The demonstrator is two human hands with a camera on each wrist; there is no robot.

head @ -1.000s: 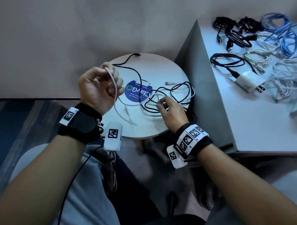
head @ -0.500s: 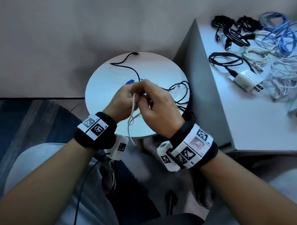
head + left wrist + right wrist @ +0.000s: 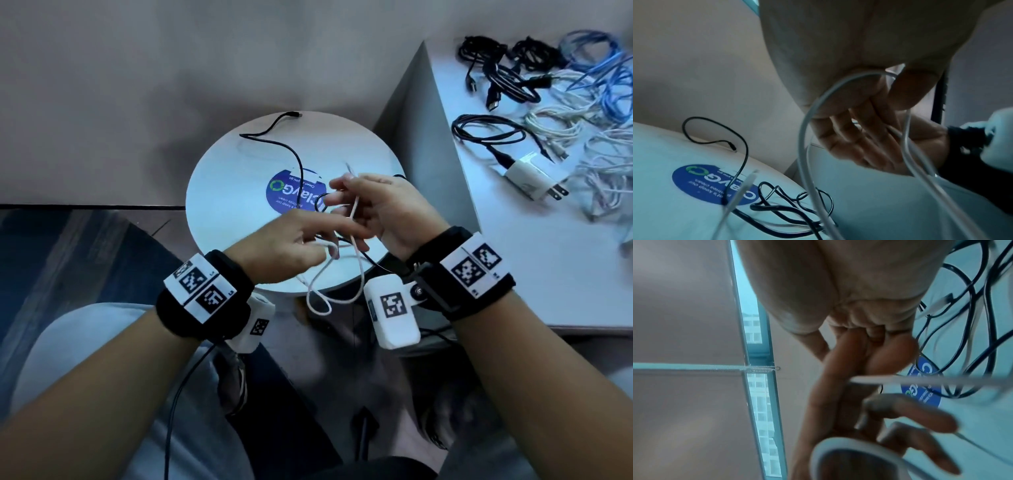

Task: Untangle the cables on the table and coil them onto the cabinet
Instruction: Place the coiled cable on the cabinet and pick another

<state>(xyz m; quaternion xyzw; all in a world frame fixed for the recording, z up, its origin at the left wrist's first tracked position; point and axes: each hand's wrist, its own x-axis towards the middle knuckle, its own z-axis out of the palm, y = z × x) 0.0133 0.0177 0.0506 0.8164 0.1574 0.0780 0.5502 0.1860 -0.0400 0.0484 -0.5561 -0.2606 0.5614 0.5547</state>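
Note:
A thin white cable [image 3: 354, 207] runs between both hands above the front of the round white table [image 3: 233, 192]. My right hand [image 3: 346, 200] pinches it between thumb and fingers, its end sticking up past them. My left hand [image 3: 334, 238] lies just below and to the left, fingers stretched toward the right hand, thumb holding the cable against them. In the left wrist view the white cable [image 3: 803, 129] hangs from that hand in a loop, over the table's front edge. A black cable [image 3: 294, 154] lies partly tangled on the table, behind the hands.
A blue round sticker [image 3: 291, 198] marks the table's middle. The grey cabinet [image 3: 548, 274] stands to the right; on its far part lie coiled black cables [image 3: 489, 133], a white charger [image 3: 527, 174], white cables [image 3: 555, 126] and blue cables [image 3: 609, 68]. My knees are below the table.
The left hand came in from the upper left and met the right hand. They have since drawn slightly apart, the right one turning palm-up, and a white loop hangs below them.

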